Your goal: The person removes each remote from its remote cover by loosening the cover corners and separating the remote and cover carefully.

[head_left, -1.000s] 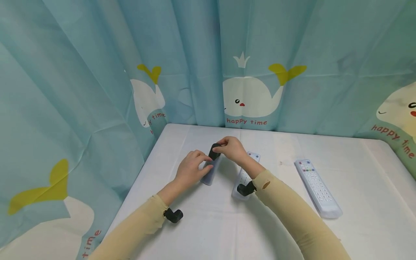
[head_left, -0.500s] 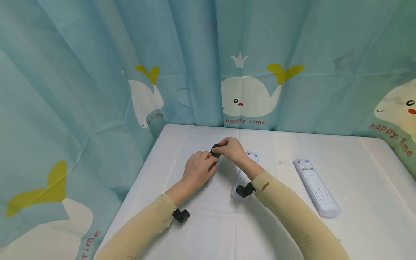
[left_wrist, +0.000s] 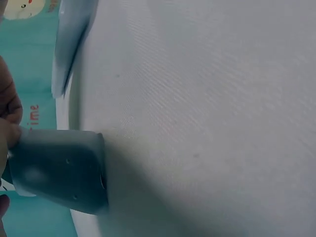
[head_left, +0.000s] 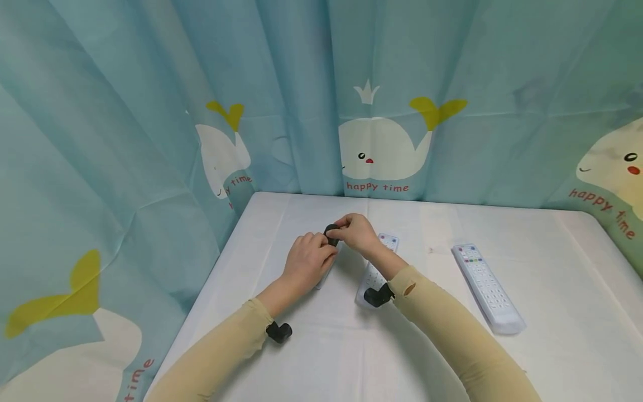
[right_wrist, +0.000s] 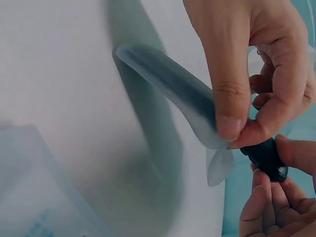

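Note:
A dark remote control (head_left: 331, 235) stands tilted over the far left of the white table, its lower part inside a translucent sleeve (left_wrist: 59, 168). My left hand (head_left: 307, 260) pinches the sleeve near its mouth between thumb and fingers. At the remote's bare black end, my right hand (head_left: 358, 233) grips with thumb and fingertips. A loose flap (right_wrist: 220, 167) of the sleeve hangs below the left fingertips in the right wrist view. Both hands are close together, and the left one covers most of the sleeve from the head view.
One white remote control (head_left: 372, 273) in a translucent sleeve lies partly under my right forearm. Another white remote (head_left: 487, 287) in a similar sleeve lies farther right on the table (head_left: 567, 279). A blue curtain (head_left: 281, 84) hangs along the back and left edges.
My left hand has moved right and closed its thumb and fingers on the sleeve, which it now mostly covers. My right hand keeps its grip on the black end.

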### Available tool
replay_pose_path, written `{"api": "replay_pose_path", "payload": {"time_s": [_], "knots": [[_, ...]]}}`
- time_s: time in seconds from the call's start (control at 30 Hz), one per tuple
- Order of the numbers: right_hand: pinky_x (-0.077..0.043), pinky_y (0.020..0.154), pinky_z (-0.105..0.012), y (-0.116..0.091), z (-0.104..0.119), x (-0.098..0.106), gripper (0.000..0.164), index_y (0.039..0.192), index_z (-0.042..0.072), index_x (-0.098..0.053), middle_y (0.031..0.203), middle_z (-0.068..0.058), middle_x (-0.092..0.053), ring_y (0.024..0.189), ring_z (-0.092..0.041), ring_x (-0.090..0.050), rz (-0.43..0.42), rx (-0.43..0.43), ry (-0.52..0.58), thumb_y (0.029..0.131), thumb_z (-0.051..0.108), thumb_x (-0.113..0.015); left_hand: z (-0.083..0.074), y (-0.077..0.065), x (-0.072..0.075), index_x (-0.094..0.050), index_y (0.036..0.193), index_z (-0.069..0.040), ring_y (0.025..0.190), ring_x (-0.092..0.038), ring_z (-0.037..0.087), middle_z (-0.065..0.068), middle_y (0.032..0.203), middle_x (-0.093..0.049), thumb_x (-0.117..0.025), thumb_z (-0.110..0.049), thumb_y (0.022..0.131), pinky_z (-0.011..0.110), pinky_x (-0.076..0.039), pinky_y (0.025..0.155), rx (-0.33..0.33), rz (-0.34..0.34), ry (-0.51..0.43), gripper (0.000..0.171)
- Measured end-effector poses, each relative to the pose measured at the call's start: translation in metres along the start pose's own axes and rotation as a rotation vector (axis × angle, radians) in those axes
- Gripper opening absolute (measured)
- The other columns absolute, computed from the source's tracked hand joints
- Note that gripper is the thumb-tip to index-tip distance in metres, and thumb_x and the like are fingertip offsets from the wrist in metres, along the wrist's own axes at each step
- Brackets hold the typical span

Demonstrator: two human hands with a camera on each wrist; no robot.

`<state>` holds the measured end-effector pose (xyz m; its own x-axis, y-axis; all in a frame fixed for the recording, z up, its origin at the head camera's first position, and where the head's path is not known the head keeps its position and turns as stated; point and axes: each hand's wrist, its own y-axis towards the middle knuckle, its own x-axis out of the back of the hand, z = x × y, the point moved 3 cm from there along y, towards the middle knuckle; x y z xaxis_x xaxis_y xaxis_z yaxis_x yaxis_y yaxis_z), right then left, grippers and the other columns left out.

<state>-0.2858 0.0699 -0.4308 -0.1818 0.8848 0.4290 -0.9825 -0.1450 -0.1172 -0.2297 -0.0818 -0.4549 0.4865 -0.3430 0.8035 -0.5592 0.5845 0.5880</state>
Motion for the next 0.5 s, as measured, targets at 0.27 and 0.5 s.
{"api": "replay_pose_path", "payload": {"time_s": [0.27,0.5], "knots": [[-0.054,0.080,-0.036,0.000,0.000,-0.005,0.029,0.117,0.002,-0.071,0.108,-0.011,-0.069,0.096,-0.024,-0.063,0.002,0.080,-0.041,0.095,0.020,-0.075,-0.001,-0.014,0.000,-0.081,0.095,-0.017,0.071,-0.047,0.019,0.000,0.088,-0.056,-0.079,-0.020,0.093,0.032,-0.039,0.062,-0.013,0.109,-0.036,0.004],[-0.054,0.084,-0.039,-0.002,0.001,-0.012,0.031,0.122,0.005,-0.068,0.117,-0.010,-0.068,0.105,-0.025,-0.062,0.029,0.172,-0.041,0.097,0.023,-0.072,0.005,-0.019,0.002,-0.080,0.097,-0.017,0.074,-0.049,0.020,-0.001,0.090,-0.058,-0.077,-0.020,0.094,0.033,-0.041,0.064,0.062,0.120,-0.111,0.006]]}}
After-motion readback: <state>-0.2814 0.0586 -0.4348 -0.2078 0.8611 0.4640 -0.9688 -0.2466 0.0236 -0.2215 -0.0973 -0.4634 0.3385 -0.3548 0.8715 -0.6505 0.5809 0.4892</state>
